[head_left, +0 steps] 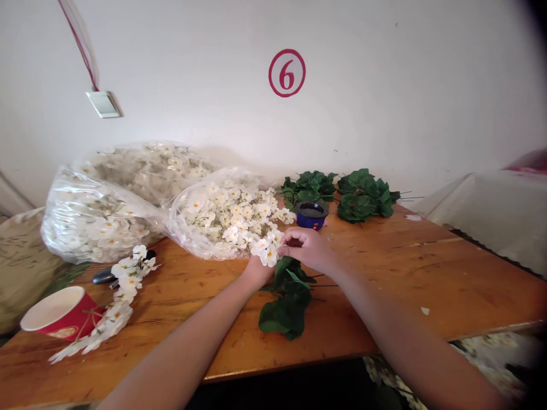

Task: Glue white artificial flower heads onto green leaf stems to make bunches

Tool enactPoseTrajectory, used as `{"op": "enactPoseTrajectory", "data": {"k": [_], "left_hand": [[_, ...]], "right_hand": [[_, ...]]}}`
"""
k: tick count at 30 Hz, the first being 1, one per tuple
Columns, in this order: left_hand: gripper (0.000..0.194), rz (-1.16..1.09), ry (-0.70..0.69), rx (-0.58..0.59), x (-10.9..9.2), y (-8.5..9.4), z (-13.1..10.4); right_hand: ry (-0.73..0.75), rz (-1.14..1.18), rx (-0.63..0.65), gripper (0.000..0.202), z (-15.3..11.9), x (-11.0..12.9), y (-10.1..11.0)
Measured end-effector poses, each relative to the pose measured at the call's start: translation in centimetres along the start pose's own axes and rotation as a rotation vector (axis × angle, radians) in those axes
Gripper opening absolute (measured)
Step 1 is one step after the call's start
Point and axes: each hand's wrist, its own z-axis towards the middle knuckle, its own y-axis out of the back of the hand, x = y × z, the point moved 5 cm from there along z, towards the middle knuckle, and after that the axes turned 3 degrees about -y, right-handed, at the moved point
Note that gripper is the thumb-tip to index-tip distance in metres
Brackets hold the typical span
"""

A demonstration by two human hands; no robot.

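Observation:
In front of the open plastic bag of white flowers, a small cluster of white flowers sits between my hands. My left hand is just below and behind the cluster, its fingers hidden by the blossoms. My right hand has thumb and fingertips pinched together at the cluster's right edge. Green leaves with thin dark stems lie on the table just below my hands. A dark blue pot with a small red light stands right behind my right hand.
Two bunches of green leaves, one further right, lie near the wall. On the left are a red-and-white paper cup, a strand of white flowers, a dark tool and another filled bag. The wooden table's front edge runs near my forearms.

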Motion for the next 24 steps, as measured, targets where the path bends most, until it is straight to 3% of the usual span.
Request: {"op": "enactPoseTrajectory", "data": {"k": [5, 13, 15, 20, 24], "left_hand": [[0.022, -0.119, 0.049, 0.063, -0.6, 0.3, -0.2], [0.022, 0.238, -0.133, 0.119, -0.1, -0.3, 0.2], [0.023, 0.279, -0.149, 0.142, 0.2, -0.6, 0.1], [0.028, 0.231, -0.146, 0.148, 0.0, -0.7, 0.3], [0.028, 0.182, -0.039, 0.098, 0.1, -0.2, 0.5]], "right_hand": [[0.139, -0.138, -0.042, 0.024, 0.0, 0.8, -0.4], [0.062, 0.016, -0.023, 0.022, 0.0, 0.1, -0.1], [-0.005, 0.074, 0.013, 0.03, -0.1, -0.6, -0.2], [-0.083, 0.053, 0.102, 0.075, -0.3, -1.1, -0.1], [-0.087, -0.01, 0.082, 0.078, -0.5, -0.5, 0.5]]}}
